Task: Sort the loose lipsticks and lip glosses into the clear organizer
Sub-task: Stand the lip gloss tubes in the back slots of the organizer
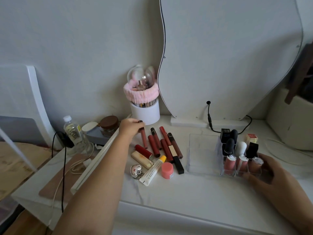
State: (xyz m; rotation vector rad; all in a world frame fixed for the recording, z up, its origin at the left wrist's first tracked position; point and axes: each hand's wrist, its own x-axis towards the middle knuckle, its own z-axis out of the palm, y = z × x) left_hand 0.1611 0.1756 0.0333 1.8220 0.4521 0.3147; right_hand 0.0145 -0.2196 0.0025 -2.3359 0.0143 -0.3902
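Head view, clear organizer (199, 150) holding upright lipsticks (229, 146), right hand (269, 170) grip on its corner, left hand (129, 127) grip on a gloss tube (143, 138)

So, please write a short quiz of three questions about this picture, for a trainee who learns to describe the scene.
1. True or false: the left hand touches the top of a pink lip gloss tube.
2. Where does the right hand rest?
A. on the water bottle
B. at the front right corner of the clear organizer
C. on the mirror
3. Fill in: the small round jar beside the white tube with a yellow cap has a ____ colour.

Key: 1 true; 2 B; 3 pink
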